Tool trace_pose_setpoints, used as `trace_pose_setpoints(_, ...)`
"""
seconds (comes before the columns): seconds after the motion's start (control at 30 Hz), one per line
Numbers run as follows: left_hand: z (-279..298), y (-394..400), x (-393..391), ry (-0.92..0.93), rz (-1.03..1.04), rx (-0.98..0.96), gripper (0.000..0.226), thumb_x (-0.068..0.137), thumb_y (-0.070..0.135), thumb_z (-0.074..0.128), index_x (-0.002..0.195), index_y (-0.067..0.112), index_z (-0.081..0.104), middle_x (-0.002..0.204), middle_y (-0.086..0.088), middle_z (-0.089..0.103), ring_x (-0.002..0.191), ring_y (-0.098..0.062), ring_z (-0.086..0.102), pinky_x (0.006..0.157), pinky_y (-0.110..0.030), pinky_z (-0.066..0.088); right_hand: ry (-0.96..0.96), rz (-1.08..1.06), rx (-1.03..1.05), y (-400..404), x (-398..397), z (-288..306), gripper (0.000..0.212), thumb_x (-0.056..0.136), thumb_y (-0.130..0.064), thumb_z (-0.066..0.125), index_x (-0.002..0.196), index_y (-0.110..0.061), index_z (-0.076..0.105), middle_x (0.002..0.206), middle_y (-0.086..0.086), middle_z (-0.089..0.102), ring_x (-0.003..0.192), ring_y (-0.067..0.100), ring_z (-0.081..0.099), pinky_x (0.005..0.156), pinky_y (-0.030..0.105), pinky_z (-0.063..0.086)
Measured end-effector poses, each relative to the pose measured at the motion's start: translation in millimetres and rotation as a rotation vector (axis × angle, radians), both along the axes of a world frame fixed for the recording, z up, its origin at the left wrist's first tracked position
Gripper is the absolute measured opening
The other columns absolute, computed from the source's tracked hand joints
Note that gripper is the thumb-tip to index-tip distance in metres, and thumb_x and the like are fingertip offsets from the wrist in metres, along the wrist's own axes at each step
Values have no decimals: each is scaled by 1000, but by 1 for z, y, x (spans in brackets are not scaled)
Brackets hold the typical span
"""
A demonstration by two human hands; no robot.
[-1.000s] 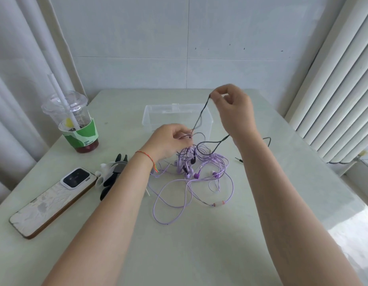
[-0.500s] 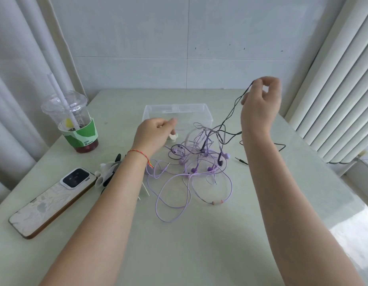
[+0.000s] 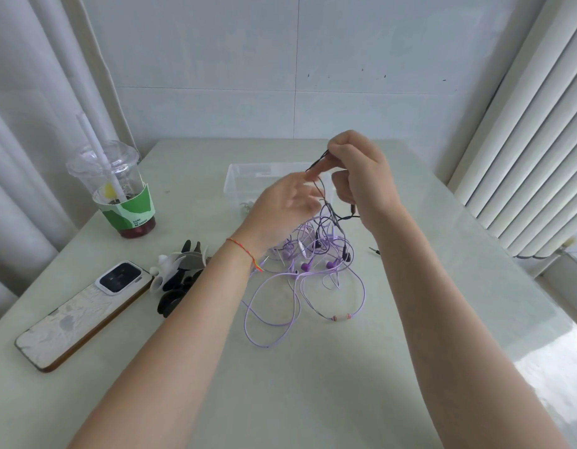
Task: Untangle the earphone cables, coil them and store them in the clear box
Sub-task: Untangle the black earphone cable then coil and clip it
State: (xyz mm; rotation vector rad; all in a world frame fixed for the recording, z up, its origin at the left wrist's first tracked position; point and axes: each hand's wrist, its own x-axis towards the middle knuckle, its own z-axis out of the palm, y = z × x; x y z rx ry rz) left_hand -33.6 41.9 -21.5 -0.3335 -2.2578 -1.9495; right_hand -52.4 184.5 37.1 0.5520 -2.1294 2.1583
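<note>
Head view: right hand [image 3: 361,176] pinches black cable [image 3: 326,202], raised above purple cable tangle [image 3: 306,273] on table [image 3: 313,400]. Left hand [image 3: 280,205] fingers straight, blurred, touching black cable. Clear box [image 3: 245,179] behind hands. Cup [image 3: 118,189] sleeve writing too small to read. Phone [image 3: 86,309] at left.

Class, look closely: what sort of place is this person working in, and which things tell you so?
Probably a home or casual room: a pale table against a tiled wall, a takeaway drink cup and a phone.
</note>
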Motion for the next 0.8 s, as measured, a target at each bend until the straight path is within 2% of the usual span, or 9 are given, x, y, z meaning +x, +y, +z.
trace_pose_setpoints(0.07, -2, 2, 1, -35, 1, -42, 26, 87, -2, 65, 109, 12, 61, 98, -11, 67, 91, -15, 63, 86, -23, 52, -6, 50, -3, 0, 1, 0, 18, 92, -7, 40, 76, -15, 40, 81, 22, 72, 40, 16, 15, 41, 21, 15)
trace_pose_setpoints(0.2, -6, -8, -2, -110, 19, -179, 8, 87, 10, 69, 89, 18, 70, 78, 3, 68, 67, -6, 59, 71, -18, 48, -12, 24, -38, 3, -2, 0, 18, 94, -9, 40, 77, -16, 40, 81, 19, 72, 40, 16, 14, 41, 22, 14)
trace_pose_setpoints(0.27, -6, -14, -3, -117, 57, -190, 7, 87, 13, 69, 83, 19, 70, 68, 10, 67, 61, -1, 58, 69, -16, 46, -13, -45, -53, 5, -6, -2, 16, 94, -10, 41, 79, -15, 42, 75, 17, 72, 40, 17, 17, 40, 23, 15)
trace_pose_setpoints(0.33, -4, -22, -4, -101, 108, -165, 11, 88, 11, 68, 79, 18, 68, 64, 9, 65, 59, -4, 58, 68, -16, 47, -15, -167, -39, 10, -13, -5, 11, 91, -11, 46, 82, -12, 50, 62, 10, 67, 39, 17, 23, 39, 21, 19)
trace_pose_setpoints(0.4, -1, -31, -4, -106, 157, -72, 12, 89, 9, 65, 79, 14, 66, 62, 2, 62, 56, -9, 57, 65, -20, 48, -1, -307, 73, 18, -22, -7, 10, 86, -15, 53, 81, -11, 61, 52, 0, 58, 40, 13, 33, 42, 21, 26)
trace_pose_setpoints(0.5, 4, -44, -4, -133, 222, 41, 16, 92, 6, 58, 78, 12, 63, 59, -3, 51, 49, -11, 50, 54, -20, 48, 51, -358, 423, 32, -32, -13, 10, 82, -24, 66, 78, -17, 71, 44, -13, 49, 39, 2, 39, 45, 19, 30)
trace_pose_setpoints(0.6, 7, -50, -5, -173, 309, 137, 19, 93, 10, 54, 74, 13, 59, 55, 2, 42, 47, -11, 44, 57, -27, 50, 60, -257, 709, 39, -34, -17, 22, 83, -38, 71, 80, -17, 71, 55, -8, 49, 46, 8, 41, 46, 23, 31)
trace_pose_setpoints(0.67, 8, -53, -7, -206, 374, 251, 21, 91, 9, 50, 71, 11, 54, 53, 0, 39, 44, -12, 44, 53, -31, 55, 35, -230, 811, 44, -33, -18, 26, 82, -42, 72, 79, -16, 68, 57, -3, 47, 48, 13, 41, 48, 25, 31)
trace_pose_setpoints(0.8, 6, -62, -8, -244, 436, 194, 20, 89, 13, 50, 69, 14, 55, 59, -1, 48, 51, -13, 48, 41, -20, 44, -17, -254, 904, 60, -40, -22, 25, 87, -37, 65, 79, -14, 71, 53, -2, 43, 45, 17, 39, 48, 27, 31)
